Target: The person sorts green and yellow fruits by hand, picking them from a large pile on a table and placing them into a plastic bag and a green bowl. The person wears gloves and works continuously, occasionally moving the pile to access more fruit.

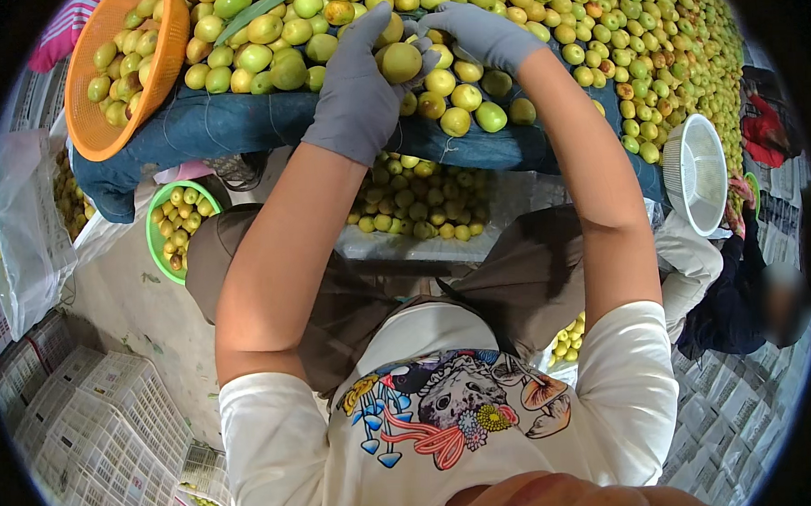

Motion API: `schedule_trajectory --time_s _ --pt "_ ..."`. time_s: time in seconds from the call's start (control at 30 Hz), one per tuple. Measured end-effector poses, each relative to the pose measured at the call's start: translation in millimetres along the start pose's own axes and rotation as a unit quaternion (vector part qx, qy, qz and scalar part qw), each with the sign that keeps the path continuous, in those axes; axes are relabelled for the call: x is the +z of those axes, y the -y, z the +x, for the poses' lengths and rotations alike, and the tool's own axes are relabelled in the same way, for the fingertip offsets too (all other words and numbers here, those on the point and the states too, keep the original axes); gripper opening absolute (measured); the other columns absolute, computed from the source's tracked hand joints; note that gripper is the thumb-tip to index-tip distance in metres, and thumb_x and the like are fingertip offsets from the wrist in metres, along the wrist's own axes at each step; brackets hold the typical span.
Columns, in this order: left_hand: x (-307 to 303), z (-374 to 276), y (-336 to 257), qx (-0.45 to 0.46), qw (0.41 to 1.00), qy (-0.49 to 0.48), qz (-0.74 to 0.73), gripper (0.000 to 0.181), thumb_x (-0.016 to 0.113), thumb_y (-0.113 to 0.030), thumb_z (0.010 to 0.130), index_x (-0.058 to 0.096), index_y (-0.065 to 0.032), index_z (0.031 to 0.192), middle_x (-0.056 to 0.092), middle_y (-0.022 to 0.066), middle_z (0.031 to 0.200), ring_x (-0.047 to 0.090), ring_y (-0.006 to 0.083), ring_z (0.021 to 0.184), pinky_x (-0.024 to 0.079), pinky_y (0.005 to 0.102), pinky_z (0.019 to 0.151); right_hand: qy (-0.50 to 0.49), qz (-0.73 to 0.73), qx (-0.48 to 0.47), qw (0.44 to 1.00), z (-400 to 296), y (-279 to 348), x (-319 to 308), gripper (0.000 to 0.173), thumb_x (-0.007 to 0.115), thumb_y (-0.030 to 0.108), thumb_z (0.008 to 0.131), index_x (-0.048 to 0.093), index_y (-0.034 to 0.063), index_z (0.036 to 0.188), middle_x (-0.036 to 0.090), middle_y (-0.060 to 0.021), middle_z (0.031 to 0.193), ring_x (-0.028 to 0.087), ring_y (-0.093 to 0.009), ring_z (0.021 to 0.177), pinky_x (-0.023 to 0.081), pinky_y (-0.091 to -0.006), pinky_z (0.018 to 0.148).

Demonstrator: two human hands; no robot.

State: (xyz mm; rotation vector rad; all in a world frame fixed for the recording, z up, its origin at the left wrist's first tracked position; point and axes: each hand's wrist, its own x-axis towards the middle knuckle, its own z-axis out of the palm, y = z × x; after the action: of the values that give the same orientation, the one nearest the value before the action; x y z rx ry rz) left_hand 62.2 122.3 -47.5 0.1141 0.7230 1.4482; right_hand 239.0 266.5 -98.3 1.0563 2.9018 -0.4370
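My left hand (356, 92), in a grey glove, holds a yellow-green jujube (400, 62) against its palm and fingers. A second jujube (390, 32) shows behind it, near the thumb. Close by on the right, my gloved right hand (483, 38) reaches down with bent fingers among the fruit. Its fingertips are partly hidden, so I cannot tell whether it grips one. Loose jujubes (466, 96) lie below both hands on a dark blue cloth (237, 121) that covers the sorting surface. Some fruit has brown patches.
An orange basket (179, 66) of jujubes leans at the left, and a white basket (674, 163) stands right. Below are a green-rimmed bucket (152, 242) and a crate of fruit (417, 205). Stacked white crates (107, 415) fill the lower left. A co-worker (727, 307) sits right.
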Motion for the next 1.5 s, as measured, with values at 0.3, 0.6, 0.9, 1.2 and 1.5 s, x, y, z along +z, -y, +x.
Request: schedule_trajectory --time_s 0.3,0.6,0.9,1.2,1.5 --pt "-2.6 -1.6 4.7 -0.016 0.984 0.145 -0.098 0.056 0.055 -0.015 0.096 0.031 0.0047 0.142 0.034 0.0222 0.147 0.039 0.0374 0.135 0.036 0.0461 0.114 -0.066 0.543 0.113 0.830 -73.2 59.8 -75.4 0.051 0.063 0.029 0.091 0.051 0.0125 0.137 0.058 -0.0055 0.117 0.056 -0.012 0.105 0.048 -0.0269 0.091" --pt "22.3 -19.1 5.3 -0.073 0.940 0.228 -0.244 0.066 0.043 -0.050 0.099 0.033 0.0013 0.140 0.035 0.0219 0.145 0.037 0.0419 0.135 0.027 0.0728 0.107 -0.160 0.489 0.116 0.849 -101.3 104.6 -111.1 0.048 0.059 0.021 0.094 0.051 0.0038 0.138 0.062 -0.0091 0.122 0.059 -0.015 0.110 0.047 -0.0280 0.095" --pt "42.2 -40.5 -7.3 -0.037 0.916 0.333 -0.222 0.078 0.032 -0.064 0.096 0.026 -0.0028 0.144 0.039 0.0248 0.140 0.041 0.0405 0.132 0.030 0.0651 0.110 -0.249 0.430 0.181 0.849 -116.9 131.4 -125.8 0.043 0.060 0.016 0.092 0.056 0.0070 0.134 0.063 -0.0069 0.118 0.058 -0.014 0.104 0.047 -0.0267 0.091" --pt "-10.4 -117.2 -89.9 0.058 0.929 0.259 -0.259 0.068 0.046 -0.068 0.090 0.045 -0.0165 0.134 0.047 0.0162 0.135 0.046 0.0457 0.126 0.033 0.0766 0.100 -0.231 0.522 0.206 0.795 -134.0 121.2 -121.9 0.049 0.054 0.014 0.095 0.044 -0.0043 0.140 0.053 -0.0187 0.134 0.059 -0.020 0.109 0.047 -0.0310 0.094" --pt "-255.3 -217.7 -143.0 0.257 0.918 0.025 -0.301 0.077 0.039 -0.057 0.095 0.027 -0.0023 0.147 0.026 0.0224 0.152 0.024 0.0452 0.140 0.020 0.0688 0.112 -0.158 0.585 0.219 0.765 -150.3 97.8 -59.9 0.044 0.053 0.014 0.097 0.048 -0.0009 0.138 0.057 -0.0143 0.132 0.058 -0.019 0.112 0.046 -0.0320 0.097"
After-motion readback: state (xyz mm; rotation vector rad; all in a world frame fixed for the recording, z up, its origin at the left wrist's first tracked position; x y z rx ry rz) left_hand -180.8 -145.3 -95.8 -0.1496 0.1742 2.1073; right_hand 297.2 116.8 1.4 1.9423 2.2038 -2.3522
